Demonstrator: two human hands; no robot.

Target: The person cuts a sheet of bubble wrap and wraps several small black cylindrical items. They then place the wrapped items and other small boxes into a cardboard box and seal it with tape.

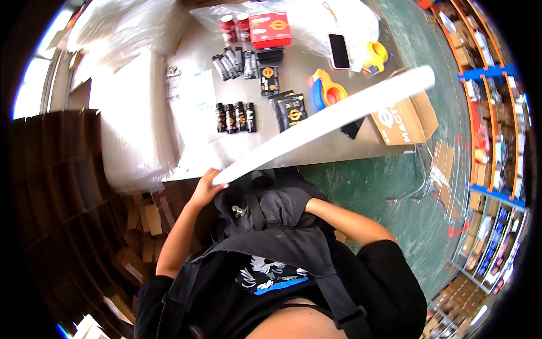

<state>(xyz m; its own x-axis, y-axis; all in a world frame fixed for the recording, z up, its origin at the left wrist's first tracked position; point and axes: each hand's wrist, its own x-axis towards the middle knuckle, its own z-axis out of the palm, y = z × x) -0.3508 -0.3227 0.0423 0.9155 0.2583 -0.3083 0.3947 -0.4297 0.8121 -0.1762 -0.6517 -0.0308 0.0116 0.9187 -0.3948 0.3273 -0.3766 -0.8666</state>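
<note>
My left hand [206,187] grips the near end of a long white roll [322,121], slanting up and right across the table [197,152]. My right hand [310,204] is inside a pocket of the black apron [265,206], fingers hidden. Beyond the roll lie several small dark bottles [238,117], black pouches [292,113], a black pack [269,80], slim sachets [226,66], two red bottles [228,31] and a red box [270,28]. A tape dispenser [333,91] and an open cardboard box [415,121] are on the right.
Bubble wrap [132,107] covers the table's left side. A phone [339,52] and second dispenser [375,56] lie at the back right. Orange-and-blue shelving [491,73] stands right, with a cardboard piece [443,169] and cart nearby. Stacked cardboard [62,192] fills the lower left.
</note>
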